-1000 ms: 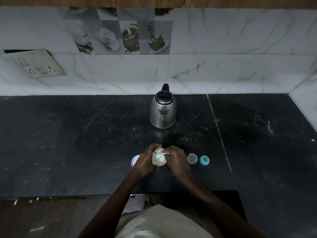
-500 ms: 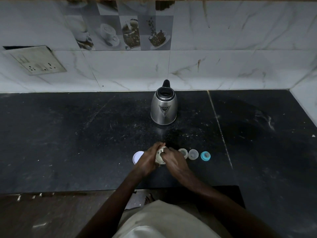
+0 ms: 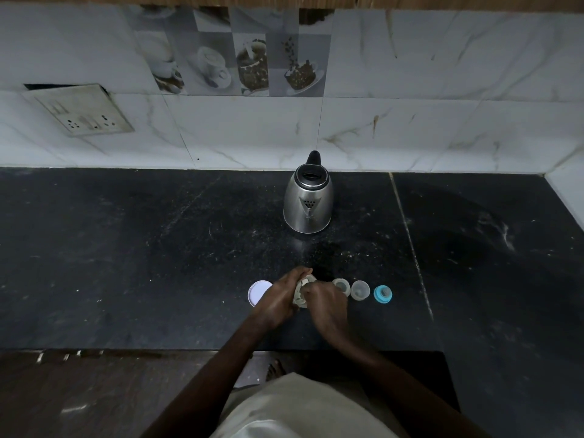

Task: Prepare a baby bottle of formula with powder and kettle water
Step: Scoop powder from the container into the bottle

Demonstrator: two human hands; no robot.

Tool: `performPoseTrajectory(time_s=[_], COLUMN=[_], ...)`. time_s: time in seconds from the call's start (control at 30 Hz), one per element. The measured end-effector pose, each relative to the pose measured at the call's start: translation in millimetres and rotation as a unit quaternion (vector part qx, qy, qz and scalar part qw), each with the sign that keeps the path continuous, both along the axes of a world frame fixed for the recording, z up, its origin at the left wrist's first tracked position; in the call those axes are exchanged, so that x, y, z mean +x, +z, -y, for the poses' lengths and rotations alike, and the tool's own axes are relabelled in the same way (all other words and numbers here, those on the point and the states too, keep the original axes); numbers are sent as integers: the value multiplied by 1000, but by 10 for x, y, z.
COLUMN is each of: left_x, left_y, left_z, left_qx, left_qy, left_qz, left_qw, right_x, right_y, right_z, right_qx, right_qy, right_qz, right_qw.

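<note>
Since a second ago we have lowered the jar (image 3: pixel 301 292) to the counter (image 3: pixel 126 263), uncovering a third small part. Left hand (image 3: pixel 279 298) and right hand (image 3: pixel 325 303) clamp it. One kettle (image 3: pixel 308 200), one lid (image 3: pixel 257 292), three parts.

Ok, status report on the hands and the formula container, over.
Both hands, left and right, grip pale container at counter. Kettle behind, untouched. Nothing blocking.

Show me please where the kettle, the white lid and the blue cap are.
kettle (image 3: pixel 308 205): head view, on its steel body.
white lid (image 3: pixel 257 291): head view, on its flat top.
blue cap (image 3: pixel 382 294): head view, on its rim.
</note>
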State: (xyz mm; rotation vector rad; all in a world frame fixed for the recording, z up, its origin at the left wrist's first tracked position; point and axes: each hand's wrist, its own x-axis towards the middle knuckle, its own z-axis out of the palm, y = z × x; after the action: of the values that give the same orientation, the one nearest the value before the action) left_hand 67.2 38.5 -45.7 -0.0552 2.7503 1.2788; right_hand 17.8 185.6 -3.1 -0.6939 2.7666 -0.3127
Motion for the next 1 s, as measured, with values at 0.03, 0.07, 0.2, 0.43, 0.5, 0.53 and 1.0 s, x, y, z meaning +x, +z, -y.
performPoseTrajectory(time_s=[0.03, 0.07, 0.2, 0.43, 0.5, 0.53, 1.0], left_x=[-2, -3, -10, -41, -46, -47, -42], left_y=[5, 12, 14, 9, 9, 8, 48], left_z=[3, 7, 32, 63, 68, 71, 78], left_qx=[-1, -1, 2, 11, 12, 12, 17], left_qy=[0, 2, 16, 32, 37, 39, 53], left_qz=[4, 7, 12, 13, 20, 22, 11], left_qw=[1000, 1000, 1000, 999, 999, 999, 998], right_x=[21, 44, 131, 132, 134, 139, 133], right_y=[-9, -11, -28, 8, 23, 28, -173], right_z=[-8, -20, -189, -418, -424, -420, -420], right_qx=[-38, -80, -222, -285, -287, -289, -200], right_qy=[-47, -99, -229, -299, -297, -291, -140], right_qz=[11, 23, 82, 119, 110, 98, -67], right_qw=[998, 992, 944, 903, 904, 907, 967])
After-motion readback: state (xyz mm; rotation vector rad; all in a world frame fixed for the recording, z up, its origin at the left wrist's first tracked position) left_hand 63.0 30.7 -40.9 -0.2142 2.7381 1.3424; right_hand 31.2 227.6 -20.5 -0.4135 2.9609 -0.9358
